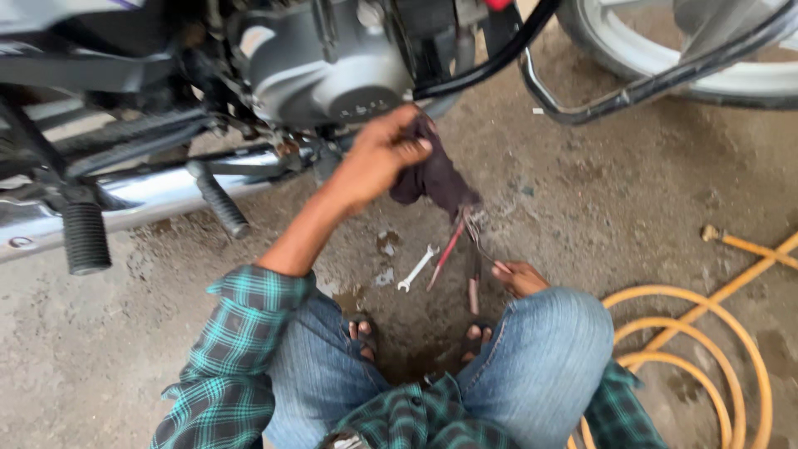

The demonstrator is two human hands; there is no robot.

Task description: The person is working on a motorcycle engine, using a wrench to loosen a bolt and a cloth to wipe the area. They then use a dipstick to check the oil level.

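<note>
Hands work low beside a motorcycle, seen from above a squatting person in jeans and a green checked shirt. Left hand (378, 158) reaches up toward the grey engine cover (328, 62), fingers curled together and clamped on a dark rag (436, 179) that hangs down from the grip; held that high, the cloth sits right at the underside of the engine, near the chrome exhaust pipe (158, 195) and the footpeg (218, 199). Right hand (519, 277) rests low by the right knee, fingers closed on one handle of red-handled pliers (465, 249), whose nose points up toward the hanging end of the rag, probably kept ready within reach. Small spanner (417, 268) lies on the dirty concrete floor (632, 216) between the sandalled feet and the bike, just beside the pliers, close to an oily wet patch. Yellow hose (706, 349) coils on the ground to the right, well apart from both hands
</note>
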